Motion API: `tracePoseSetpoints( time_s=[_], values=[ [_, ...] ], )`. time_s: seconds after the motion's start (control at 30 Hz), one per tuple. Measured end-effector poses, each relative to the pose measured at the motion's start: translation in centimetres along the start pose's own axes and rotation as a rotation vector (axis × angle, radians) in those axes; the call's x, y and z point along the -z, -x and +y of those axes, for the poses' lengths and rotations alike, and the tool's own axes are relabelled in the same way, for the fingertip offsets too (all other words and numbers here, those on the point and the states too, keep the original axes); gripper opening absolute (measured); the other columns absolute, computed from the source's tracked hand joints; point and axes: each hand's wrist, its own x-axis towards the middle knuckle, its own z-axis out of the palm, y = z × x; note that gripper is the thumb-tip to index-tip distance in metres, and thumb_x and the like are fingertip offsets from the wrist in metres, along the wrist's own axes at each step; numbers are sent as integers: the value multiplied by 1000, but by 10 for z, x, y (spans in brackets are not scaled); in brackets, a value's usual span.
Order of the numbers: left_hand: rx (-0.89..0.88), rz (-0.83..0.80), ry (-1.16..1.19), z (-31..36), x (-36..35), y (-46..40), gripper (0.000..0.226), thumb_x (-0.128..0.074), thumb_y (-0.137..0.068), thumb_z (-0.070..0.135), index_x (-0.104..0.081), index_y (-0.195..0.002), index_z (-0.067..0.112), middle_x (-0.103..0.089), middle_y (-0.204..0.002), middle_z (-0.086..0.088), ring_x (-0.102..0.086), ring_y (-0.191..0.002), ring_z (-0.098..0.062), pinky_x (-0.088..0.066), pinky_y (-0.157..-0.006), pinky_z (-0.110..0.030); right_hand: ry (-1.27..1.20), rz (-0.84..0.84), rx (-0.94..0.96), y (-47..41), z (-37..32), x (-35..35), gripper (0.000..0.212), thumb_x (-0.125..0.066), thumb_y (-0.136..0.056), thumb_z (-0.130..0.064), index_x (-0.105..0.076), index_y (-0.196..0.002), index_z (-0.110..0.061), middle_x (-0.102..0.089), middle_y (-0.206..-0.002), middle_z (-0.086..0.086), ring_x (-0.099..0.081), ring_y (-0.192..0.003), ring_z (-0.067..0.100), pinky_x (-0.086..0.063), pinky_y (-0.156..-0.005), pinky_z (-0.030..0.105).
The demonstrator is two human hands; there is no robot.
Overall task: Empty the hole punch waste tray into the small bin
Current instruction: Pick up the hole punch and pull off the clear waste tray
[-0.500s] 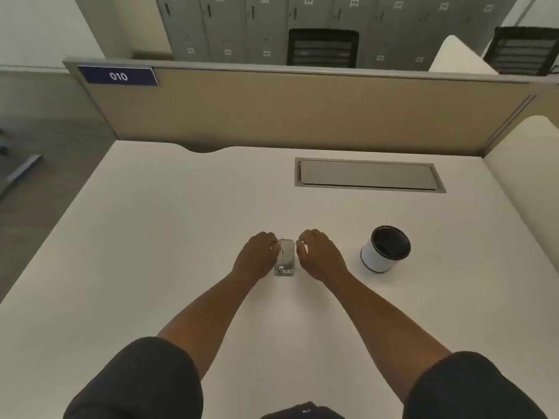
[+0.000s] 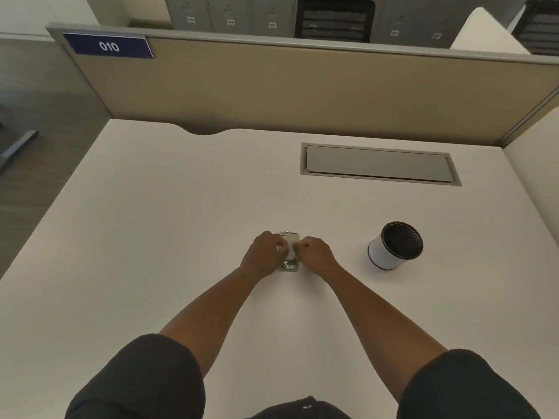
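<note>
Head view: a small silver metal hole punch (image 2: 289, 252) sits at centre frame on the white desk (image 2: 151, 222), pinched from both sides by the left hand (image 2: 262, 254) and right hand (image 2: 317, 254). Its long axis runs toward the top of the frame. Risk: if the tray pops free, paper bits would likely scatter well short of the white cylindrical bin with black liner (image 2: 393, 246), right of centre.
</note>
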Motion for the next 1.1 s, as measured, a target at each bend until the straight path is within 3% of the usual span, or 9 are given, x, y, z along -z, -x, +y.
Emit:
tracePoseSetpoints(
  time_s=[0.13, 0.23, 0.3, 0.4, 0.6, 0.73, 0.83, 0.93, 1.1],
  values=[
    [14, -19, 7, -3, 1, 4, 13, -60, -88, 23, -68, -96, 17, -60, -109, -10, -58, -99, -24, -42, -80, -28, -85, -27, -46, 3, 3, 1, 22, -49, -93, -26, -57, -77, -13, -61, -84, 4, -55, -80, 23, -41, -71, 32],
    [51, -25, 69, 0, 3, 10, 27, -58, -90, 21, -56, -115, 11, -63, -109, -12, -57, -100, -25, -44, -85, -33, -174, -27, -82, 7, 3, 8, 19, -51, -90, -27, -57, -73, -21, -65, -89, 5, -62, -90, 26, -51, -86, 41],
    [103, -66, 165, 5, 5, 15, 35, -55, -94, 23, -50, -124, 6, -67, -107, -12, -61, -97, -27, -46, -81, -34, -259, -31, -107, 16, 0, 16, 18, -52, -92, -23, -58, -75, -26, -63, -92, 3, -60, -89, 22, -51, -90, 40],
    [169, -157, 363, 16, 7, 22, 28, -50, -94, 24, -58, -114, 6, -65, -104, -15, -63, -84, -24, -55, -69, -34, -282, 9, -52, 23, 2, 24, 25, -53, -91, -23, -57, -67, -23, -63, -82, 3, -61, -88, 28, -50, -90, 46],
    [224, -139, 676, 30, 10, 35, 20, -53, -85, 8, -65, -101, 3, -71, -96, -23, -69, -80, -27, -61, -77, -43, -461, 30, -21, 40, 4, 34, 24, -52, -93, -15, -55, -68, -14, -58, -72, 2, -57, -77, 20, -45, -75, 36],
    [221, -71, 763, 41, 9, 47, 21, -55, -77, 1, -66, -95, 0, -70, -99, -32, -72, -82, -35, -61, -77, -46, -486, 81, -9, 51, 6, 36, 14, -54, -88, -20, -60, -82, -9, -60, -79, 1, -57, -79, 18, -49, -77, 37],
    [216, -51, 788, 49, 6, 56, 17, -59, -76, -1, -66, -92, -1, -71, -95, -30, -74, -83, -38, -62, -74, -46, -428, 133, 25, 59, 7, 34, 23, -60, -84, -37, -63, -95, -17, -67, -93, -4, -63, -91, 18, -53, -84, 40],
    [227, -43, 796, 56, 3, 63, 24, -65, -75, -1, -63, -99, -4, -73, -91, -27, -75, -75, -35, -62, -72, -47, -353, 152, 80, 65, 7, 34, 32, -62, -83, -41, -64, -105, -18, -70, -101, -2, -65, -93, 18, -54, -83, 40],
    [214, -29, 832, 64, 0, 72, 22, -71, -78, 8, -64, -98, 1, -76, -86, -21, -75, -73, -32, -62, -74, -46, -354, 163, 82, 71, 9, 38, 26, -62, -81, -36, -71, -98, -19, -73, -91, 3, -69, -86, 23, -57, -81, 47]
  ],
)
